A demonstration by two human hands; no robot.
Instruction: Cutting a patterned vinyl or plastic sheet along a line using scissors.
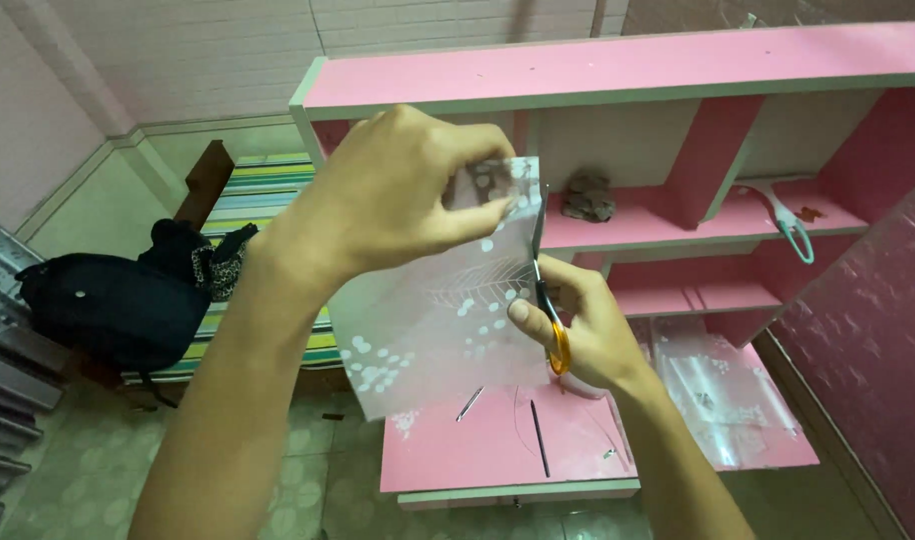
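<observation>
A person's right hand (pixel 588 335) closes around the orange handles of a pair of scissors (pixel 546 290), thumb pressed through the loop, the dark blades pointing straight up along the right edge of a frosted plastic sheet (pixel 433 320) patterned with white dots and a pale leaf. The left hand (pixel 398 195) pinches the sheet's top right corner between thumb and fingertips, holding it taut and roughly upright in front of the camera, so the sheet hangs down and to the left of the blades. The scissors' long axis runs near vertical, parallel to that right edge, and the blades meet the sheet just below the left hand's fingers; the right hand is the lower one, the left sits directly above the cut line. How far the blades stand apart cannot be made out. Behind the hands stands a pink shelf unit (pixel 618 70), a second pair of scissors with pale green handles (pixel 790 225) lying on one of its shelves, more clear patterned sheeting (pixel 723 390) on the lower pink board. A black bag (pixel 118 305) rests at left beside a striped mat (pixel 268 190).
</observation>
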